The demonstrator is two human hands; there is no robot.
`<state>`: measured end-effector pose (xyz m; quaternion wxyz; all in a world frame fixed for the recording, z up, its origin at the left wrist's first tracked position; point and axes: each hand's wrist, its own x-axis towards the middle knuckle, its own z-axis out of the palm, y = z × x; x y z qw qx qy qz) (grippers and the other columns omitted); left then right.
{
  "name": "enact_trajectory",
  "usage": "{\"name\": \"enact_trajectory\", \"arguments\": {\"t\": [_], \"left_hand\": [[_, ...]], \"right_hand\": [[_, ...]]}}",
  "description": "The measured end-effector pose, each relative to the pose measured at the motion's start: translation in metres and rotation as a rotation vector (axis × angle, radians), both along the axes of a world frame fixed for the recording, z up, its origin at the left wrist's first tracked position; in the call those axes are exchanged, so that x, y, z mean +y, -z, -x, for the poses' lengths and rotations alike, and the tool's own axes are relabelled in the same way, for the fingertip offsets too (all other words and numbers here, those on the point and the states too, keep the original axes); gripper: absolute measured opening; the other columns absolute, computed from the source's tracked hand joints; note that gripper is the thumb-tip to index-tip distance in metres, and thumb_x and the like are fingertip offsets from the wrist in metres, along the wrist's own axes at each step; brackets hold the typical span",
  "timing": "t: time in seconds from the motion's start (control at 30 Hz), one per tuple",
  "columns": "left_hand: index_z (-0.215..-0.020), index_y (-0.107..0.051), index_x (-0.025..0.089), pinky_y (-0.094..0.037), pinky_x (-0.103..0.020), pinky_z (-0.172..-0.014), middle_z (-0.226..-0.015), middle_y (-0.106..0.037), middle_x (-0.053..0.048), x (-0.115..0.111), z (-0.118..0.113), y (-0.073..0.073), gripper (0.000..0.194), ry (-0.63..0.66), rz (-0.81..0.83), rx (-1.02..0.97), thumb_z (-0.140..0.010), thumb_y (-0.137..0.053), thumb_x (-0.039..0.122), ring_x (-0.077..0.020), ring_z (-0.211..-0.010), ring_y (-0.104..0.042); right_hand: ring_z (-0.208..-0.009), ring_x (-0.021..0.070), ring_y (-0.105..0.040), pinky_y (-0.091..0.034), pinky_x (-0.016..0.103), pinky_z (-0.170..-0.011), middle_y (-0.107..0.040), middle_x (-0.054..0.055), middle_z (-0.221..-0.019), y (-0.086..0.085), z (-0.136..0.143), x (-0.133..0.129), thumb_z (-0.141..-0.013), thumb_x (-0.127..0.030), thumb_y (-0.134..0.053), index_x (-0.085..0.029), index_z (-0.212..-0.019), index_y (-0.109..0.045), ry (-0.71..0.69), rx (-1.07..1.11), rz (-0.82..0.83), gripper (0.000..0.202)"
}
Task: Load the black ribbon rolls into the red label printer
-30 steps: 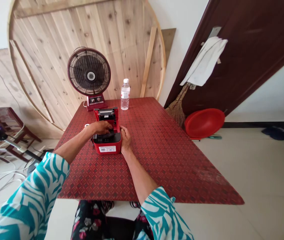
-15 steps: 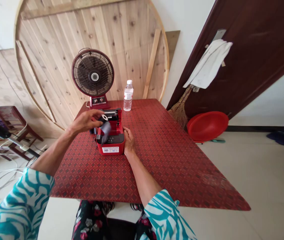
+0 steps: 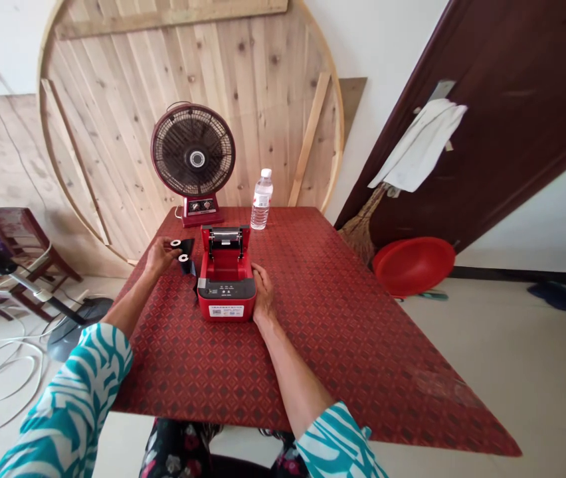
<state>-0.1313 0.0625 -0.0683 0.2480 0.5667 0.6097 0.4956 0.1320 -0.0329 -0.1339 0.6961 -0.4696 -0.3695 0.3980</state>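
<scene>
A red and black label printer (image 3: 228,308) stands on the table with its lid raised, and its red inner bay shows. My right hand (image 3: 263,292) is closed against the printer's right side, fingers along the wall. To the left of the printer, my left hand (image 3: 160,255) pinches a black ribbon roll (image 3: 186,247) with a white core. A second black roll (image 3: 184,260), also white-cored, sits just below it, close to the same fingers. Dark loose ribbon (image 3: 194,282) trails from the rolls down beside the printer's left wall.
Behind the printer stand a dark red fan (image 3: 193,159) and a water bottle (image 3: 260,202). The red patterned table (image 3: 343,345) narrows toward the back. A big round wooden board (image 3: 263,99) leans on the wall. Right of the table are a broom (image 3: 360,229) and red basins (image 3: 415,265).
My left hand has moved left and down with the black ribbon roll, from above the printer to beside it. The printer's bay is now uncovered. My right hand stays on the printer.
</scene>
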Motion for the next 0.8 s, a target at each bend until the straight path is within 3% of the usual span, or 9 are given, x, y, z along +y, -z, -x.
{"name": "enact_trajectory", "arguments": {"t": [0.1,0.27,0.33,0.47,0.63,0.8], "left_hand": [[-0.085,-0.062,0.018,-0.052,-0.031,-0.075,-0.084,-0.073,-0.004,-0.001,0.0,0.01,0.035,0.102,0.051,0.037,-0.056,-0.077,0.03,-0.0206,-0.079,-0.067],[-0.098,-0.063,0.017,-0.054,-0.033,-0.078,-0.093,-0.074,-0.007,-0.005,0.008,0.012,0.049,0.26,0.093,-0.072,-0.054,-0.078,0.034,-0.0226,-0.087,-0.069],[-0.102,-0.061,0.016,-0.055,-0.033,-0.076,-0.097,-0.074,-0.008,-0.009,0.01,0.015,0.049,0.219,0.091,-0.119,-0.057,-0.075,0.032,-0.0221,-0.087,-0.069],[-0.095,-0.058,0.018,-0.055,-0.034,-0.08,-0.095,-0.072,-0.006,-0.03,0.009,0.026,0.032,0.063,0.006,-0.154,-0.066,-0.064,0.03,-0.0214,-0.091,-0.069],[-0.093,-0.059,0.02,-0.054,-0.037,-0.087,-0.094,-0.073,-0.005,-0.055,-0.007,0.026,0.031,0.138,0.041,-0.016,-0.066,-0.067,0.031,-0.0234,-0.093,-0.07],[-0.088,-0.061,0.02,-0.053,-0.037,-0.085,-0.088,-0.073,-0.005,-0.056,-0.013,0.02,0.032,0.094,0.093,0.071,-0.064,-0.073,0.038,-0.0243,-0.088,-0.069]], "right_hand": [[-0.107,0.0231,-0.062,-0.044,0.039,-0.097,-0.072,0.004,-0.111,0.0,0.001,0.0,-0.079,-0.046,-0.054,-0.024,-0.104,-0.07,0.001,0.016,0.01,0.037],[-0.106,0.0228,-0.063,-0.045,0.038,-0.096,-0.072,0.004,-0.111,-0.001,0.002,0.001,-0.08,-0.046,-0.055,-0.024,-0.103,-0.07,0.012,0.019,-0.005,0.036],[-0.106,0.0231,-0.063,-0.045,0.039,-0.096,-0.072,0.004,-0.111,-0.002,0.002,0.001,-0.079,-0.047,-0.055,-0.024,-0.103,-0.07,0.011,0.024,-0.001,0.036],[-0.107,0.0234,-0.062,-0.045,0.039,-0.096,-0.072,0.005,-0.11,-0.002,0.002,0.001,-0.078,-0.047,-0.055,-0.024,-0.103,-0.07,-0.003,0.045,0.007,0.037],[-0.105,0.0232,-0.063,-0.046,0.039,-0.094,-0.072,0.004,-0.11,-0.001,0.004,0.002,-0.078,-0.046,-0.054,-0.023,-0.103,-0.07,-0.006,0.058,-0.012,0.037],[-0.106,0.0229,-0.062,-0.045,0.038,-0.095,-0.072,0.004,-0.11,-0.003,0.004,0.001,-0.079,-0.045,-0.054,-0.023,-0.103,-0.069,-0.009,0.051,-0.004,0.036]]}}
